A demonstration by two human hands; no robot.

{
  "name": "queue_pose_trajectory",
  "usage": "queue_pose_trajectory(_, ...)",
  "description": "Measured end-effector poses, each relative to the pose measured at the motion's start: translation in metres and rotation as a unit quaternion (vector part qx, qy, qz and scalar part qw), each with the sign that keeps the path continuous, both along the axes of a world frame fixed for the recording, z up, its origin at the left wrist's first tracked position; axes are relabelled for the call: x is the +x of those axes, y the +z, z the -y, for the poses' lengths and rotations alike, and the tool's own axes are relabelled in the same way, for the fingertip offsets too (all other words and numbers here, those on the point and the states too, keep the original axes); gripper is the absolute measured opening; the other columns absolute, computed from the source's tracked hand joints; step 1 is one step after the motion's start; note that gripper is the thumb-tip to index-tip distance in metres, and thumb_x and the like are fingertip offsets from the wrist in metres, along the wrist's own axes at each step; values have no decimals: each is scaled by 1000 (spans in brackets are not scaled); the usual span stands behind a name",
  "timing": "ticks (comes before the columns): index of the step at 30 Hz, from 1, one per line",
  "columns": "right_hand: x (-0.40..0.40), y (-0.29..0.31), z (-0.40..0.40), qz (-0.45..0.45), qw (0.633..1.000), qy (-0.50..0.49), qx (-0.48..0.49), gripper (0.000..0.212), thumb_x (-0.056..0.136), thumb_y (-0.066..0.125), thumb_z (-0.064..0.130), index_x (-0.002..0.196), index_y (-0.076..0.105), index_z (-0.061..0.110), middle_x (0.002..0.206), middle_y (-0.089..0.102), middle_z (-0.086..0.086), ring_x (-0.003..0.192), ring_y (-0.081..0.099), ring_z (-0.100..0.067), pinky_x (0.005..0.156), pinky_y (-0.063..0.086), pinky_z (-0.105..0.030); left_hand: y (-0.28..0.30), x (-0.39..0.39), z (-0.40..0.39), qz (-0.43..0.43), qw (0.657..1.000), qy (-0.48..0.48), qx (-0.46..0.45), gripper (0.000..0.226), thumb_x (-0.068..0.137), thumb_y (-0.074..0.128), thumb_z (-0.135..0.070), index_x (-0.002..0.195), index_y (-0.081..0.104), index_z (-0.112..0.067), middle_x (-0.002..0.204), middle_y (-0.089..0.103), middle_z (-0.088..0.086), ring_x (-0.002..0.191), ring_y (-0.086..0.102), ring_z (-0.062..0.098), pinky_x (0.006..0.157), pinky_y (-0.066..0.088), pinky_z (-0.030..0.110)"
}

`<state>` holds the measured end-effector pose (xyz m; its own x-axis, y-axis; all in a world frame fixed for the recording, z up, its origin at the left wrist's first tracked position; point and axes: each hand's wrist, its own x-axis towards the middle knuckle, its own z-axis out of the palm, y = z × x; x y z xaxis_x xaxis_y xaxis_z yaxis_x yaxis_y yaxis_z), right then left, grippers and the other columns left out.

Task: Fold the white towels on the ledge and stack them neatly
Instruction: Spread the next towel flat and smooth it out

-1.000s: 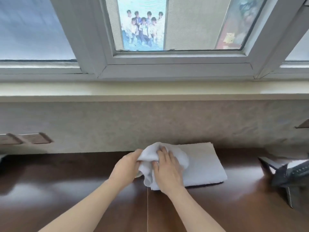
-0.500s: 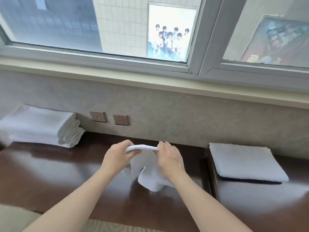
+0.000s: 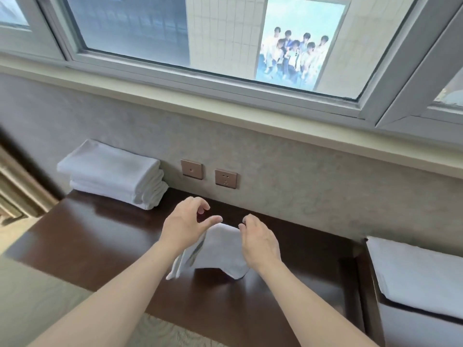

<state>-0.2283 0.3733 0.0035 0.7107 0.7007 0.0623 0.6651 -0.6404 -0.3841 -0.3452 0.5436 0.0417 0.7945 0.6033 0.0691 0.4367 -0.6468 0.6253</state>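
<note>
A small white towel (image 3: pixel 217 249) hangs crumpled between my hands, low over the dark wooden ledge (image 3: pixel 105 236). Its left side droops and is blurred. My left hand (image 3: pixel 186 221) is beside the towel's top edge with thumb and fingers spread apart, gripping nothing. My right hand (image 3: pixel 260 242) has curled fingers at the towel's upper right edge, and the cloth runs under its palm. A stack of folded white towels (image 3: pixel 112 174) sits at the ledge's far left against the wall. Another folded white towel (image 3: pixel 413 276) lies flat at the right.
Two wall sockets (image 3: pixel 208 172) sit just above the ledge behind my hands. A window frame (image 3: pixel 225 81) and sill run above. The ledge's front edge drops to a patterned carpet (image 3: pixel 37 296) at the lower left.
I carried the small towel from the flat towel on the right to the middle of the ledge. My left hand, which was pinching its top edge, has let go, and the towel sags lower.
</note>
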Motion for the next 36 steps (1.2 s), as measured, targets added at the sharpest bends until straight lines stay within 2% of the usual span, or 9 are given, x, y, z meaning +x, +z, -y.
queue_pose_trajectory(6, 23, -44, -24, -101, 994, 14, -47, 27, 107, 31, 36, 114, 48, 16, 125, 53, 0, 111, 55, -26, 84, 43, -41, -40, 4, -30, -132, 991, 33, -2, 33, 92, 60, -57, 110, 57, -29, 105, 54, -13, 99, 55, 8, 85, 49, 31)
queue_pose_trajectory(14, 13, -71, -25, -171, 976, 42, -126, 36, 108, 32, 34, 136, 43, 13, 148, 40, -1, 129, 47, -22, 97, 42, -36, -102, -17, -45, -304, 951, -17, -47, 32, 97, 54, -52, 117, 56, -28, 109, 53, -9, 98, 55, 11, 89, 50, 35)
queue_pose_trajectory(17, 2, -79, -32, -183, 972, 42, -144, 34, 106, 35, 33, 133, 43, 14, 143, 43, -2, 123, 49, -24, 92, 42, -37, -128, -18, -54, -346, 934, -31, -80, 38, 96, 59, -43, 128, 51, -26, 114, 50, -8, 102, 56, 14, 91, 49, 35)
queue_pose_trajectory(21, -18, -87, -54, -172, 974, 26, -145, 24, 105, 37, 31, 117, 47, 14, 123, 52, 0, 104, 48, -21, 80, 34, -35, -166, -16, -73, -361, 919, -21, -156, 56, 96, 61, -29, 145, 38, -16, 142, 50, 6, 123, 54, 23, 102, 44, 36)
queue_pose_trajectory(24, -38, -96, -76, -166, 977, 31, -131, 21, 105, 40, 29, 115, 50, 14, 118, 54, -1, 106, 49, -22, 81, 31, -31, -182, -12, -85, -356, 910, -15, -211, 69, 97, 60, -23, 155, 23, -12, 152, 44, 12, 135, 47, 29, 105, 40, 33)
queue_pose_trajectory(27, -58, -106, -100, -171, 978, 25, -120, 17, 103, 43, 25, 109, 53, 13, 112, 57, -3, 106, 50, -24, 83, 32, -30, -192, -9, -97, -335, 909, -13, -248, 54, 98, 57, -20, 149, 40, -15, 141, 57, 9, 127, 55, 27, 97, 43, 29)
queue_pose_trajectory(30, -74, -119, -122, -169, 977, 20, -130, 22, 104, 43, 30, 111, 54, 13, 114, 58, -4, 106, 49, -26, 91, 38, -35, -201, -10, -108, -297, 906, -29, -301, 17, 95, 57, -17, 105, 68, -26, 98, 74, 6, 86, 65, 21, 84, 55, 37)
queue_pose_trajectory(33, -88, -125, -136, -174, 972, -5, -159, 29, 105, 41, 37, 118, 53, 14, 117, 54, -4, 107, 48, -25, 92, 37, -35, -200, -14, -116, -279, 884, -43, -372, 2, 89, 68, -17, 88, 69, -18, 78, 75, 8, 70, 66, 19, 80, 60, 42)
queue_pose_trajectory(36, -91, -128, -143, -189, 967, -30, -167, 31, 105, 40, 42, 117, 49, 15, 116, 52, -2, 107, 47, -23, 91, 35, -33, -193, -17, -117, -243, 859, -38, -449, 13, 89, 75, -19, 88, 68, -9, 77, 77, 9, 72, 69, 16, 74, 59, 33)
